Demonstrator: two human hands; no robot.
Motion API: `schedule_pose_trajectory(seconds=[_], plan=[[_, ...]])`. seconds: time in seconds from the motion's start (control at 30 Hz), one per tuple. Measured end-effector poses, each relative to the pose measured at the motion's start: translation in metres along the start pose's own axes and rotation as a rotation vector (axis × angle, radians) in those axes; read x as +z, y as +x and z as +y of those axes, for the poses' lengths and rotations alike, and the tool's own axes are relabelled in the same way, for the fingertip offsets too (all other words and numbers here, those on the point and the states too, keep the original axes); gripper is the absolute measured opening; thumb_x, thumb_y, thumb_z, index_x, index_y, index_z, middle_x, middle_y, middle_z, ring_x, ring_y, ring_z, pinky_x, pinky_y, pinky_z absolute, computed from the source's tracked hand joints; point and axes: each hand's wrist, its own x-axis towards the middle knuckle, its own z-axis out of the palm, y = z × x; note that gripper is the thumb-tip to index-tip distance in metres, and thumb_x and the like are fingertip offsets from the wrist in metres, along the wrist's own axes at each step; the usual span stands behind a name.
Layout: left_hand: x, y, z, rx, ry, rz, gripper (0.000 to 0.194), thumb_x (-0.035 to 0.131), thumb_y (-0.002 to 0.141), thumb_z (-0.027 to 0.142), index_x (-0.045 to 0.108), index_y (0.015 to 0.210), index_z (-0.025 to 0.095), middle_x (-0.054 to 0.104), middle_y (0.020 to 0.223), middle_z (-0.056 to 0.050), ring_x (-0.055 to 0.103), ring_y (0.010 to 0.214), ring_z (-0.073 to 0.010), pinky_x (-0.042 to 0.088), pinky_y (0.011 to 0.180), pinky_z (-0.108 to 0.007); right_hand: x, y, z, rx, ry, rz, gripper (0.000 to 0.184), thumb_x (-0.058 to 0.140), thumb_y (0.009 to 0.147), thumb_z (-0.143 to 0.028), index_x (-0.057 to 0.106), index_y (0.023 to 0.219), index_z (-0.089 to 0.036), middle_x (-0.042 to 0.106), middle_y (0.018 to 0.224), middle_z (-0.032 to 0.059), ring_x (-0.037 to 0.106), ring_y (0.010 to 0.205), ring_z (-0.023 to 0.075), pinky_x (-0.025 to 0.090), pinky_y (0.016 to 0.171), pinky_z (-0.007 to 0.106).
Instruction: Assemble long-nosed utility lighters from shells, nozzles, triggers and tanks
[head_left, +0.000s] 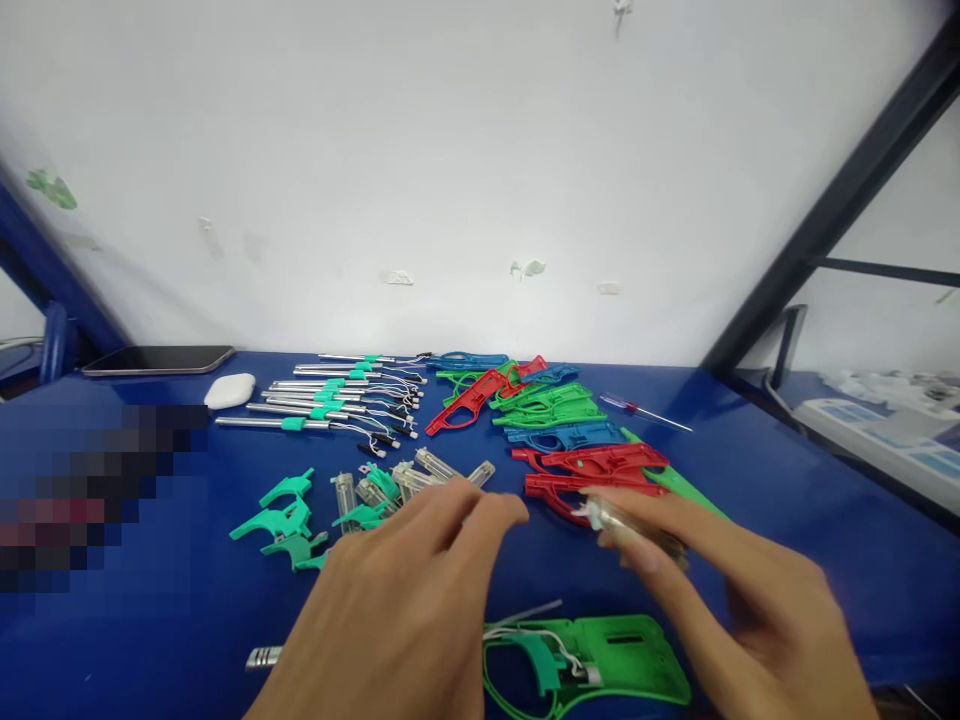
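Observation:
My right hand [750,590] pinches a small clear lighter fuel tank [637,530] with a pale valve at its tip, between thumb and index finger. My left hand [397,610] is over the table beside a pile of similar clear fuel tanks [431,465]. Its thumb points right, away from the other fingers, whose tips are hidden; I see nothing held. Below and between the hands lies a green lighter housing half [637,655], open side up. It contains a teal trigger [541,660] and white wires. A metal tube end [262,657] shows left of my left wrist.
Several loose teal triggers [281,520] lie left of the tanks. Behind are metal lighter tubes with wires [322,410]. Red, green and blue housing halves [555,405] are piled centre right, near a screwdriver [645,412]. A phone [157,359] and white case [229,391] lie back left.

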Motion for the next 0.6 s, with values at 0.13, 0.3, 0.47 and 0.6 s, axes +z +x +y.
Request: schedule_pose_trajectory(seconds=[0.13,0.3,0.47,0.6], plan=[[0.021,-0.008,0.006,0.18,0.019,-0.122,0.039,0.044,0.097,0.002,0.076,0.097,0.022,0.085,0.1,-0.005,0.08,0.097,-0.0299,0.069,0.09,-0.043,-0.016,-0.018,0.012,0.025,-0.071,-0.028,0.021,0.07,0.111,-0.05,0.087,0.114,-0.039,0.091,0.108,-0.0085,0.09,0.097,0.0141,0.066,0.092,0.014],[0.039,-0.005,0.007,0.063,-0.077,-0.322,0.032,0.048,0.109,0.012,0.078,0.101,0.021,0.081,0.099,-0.008,0.077,0.102,-0.032,0.067,0.099,-0.052,-0.01,-0.016,0.007,-0.091,0.04,-0.201,0.034,0.061,0.116,-0.049,0.089,0.106,-0.031,0.09,0.096,0.0012,0.087,0.082,0.0175,0.069,0.072,0.018],[0.033,-0.008,0.004,-0.002,-0.202,-0.335,0.019,0.062,0.104,0.013,0.073,0.092,0.023,0.077,0.094,-0.004,0.076,0.092,-0.0266,0.066,0.096,-0.044,-0.005,-0.016,0.006,-0.118,0.074,-0.35,0.025,0.065,0.115,-0.041,0.086,0.123,-0.031,0.085,0.094,-0.0012,0.082,0.085,0.0156,0.07,0.081,0.021],[0.03,-0.012,0.001,0.024,-0.255,-0.262,0.018,0.063,0.103,0.013,0.072,0.092,0.024,0.076,0.09,-0.001,0.076,0.089,-0.0226,0.064,0.103,-0.039,-0.005,-0.019,0.005,-0.105,0.055,-0.388,0.025,0.063,0.116,-0.038,0.085,0.124,-0.029,0.082,0.095,-0.0001,0.08,0.086,0.0159,0.07,0.08,0.023]])
